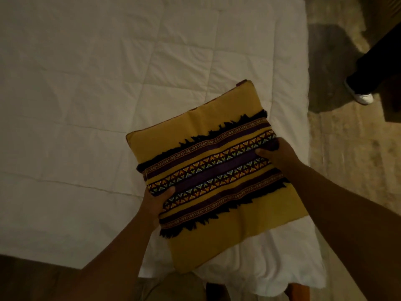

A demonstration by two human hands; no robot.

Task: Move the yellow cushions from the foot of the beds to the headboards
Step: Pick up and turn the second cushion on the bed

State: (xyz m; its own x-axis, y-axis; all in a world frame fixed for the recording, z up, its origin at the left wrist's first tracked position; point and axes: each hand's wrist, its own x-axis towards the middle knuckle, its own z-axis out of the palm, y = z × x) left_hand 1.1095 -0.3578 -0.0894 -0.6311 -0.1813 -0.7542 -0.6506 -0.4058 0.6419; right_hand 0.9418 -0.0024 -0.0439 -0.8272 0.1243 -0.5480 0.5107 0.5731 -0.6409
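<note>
A square yellow cushion (219, 127) with a woven purple and multicoloured band and black fringe lies tilted over the near right corner of a bed with a white quilt (86, 105). My left hand (155, 205) grips its left edge, thumb on top of the band. On the opposite edge my right hand (275, 154) holds it, fingers curled over the band. The cushion's lower part overhangs the quilt's corner. No headboard is in view.
A beige patterned floor (347, 159) runs along the right side of the bed. Another person's dark trouser leg and white shoe (362, 96) stand at the upper right. My own legs show at the bottom edge below the quilt's corner.
</note>
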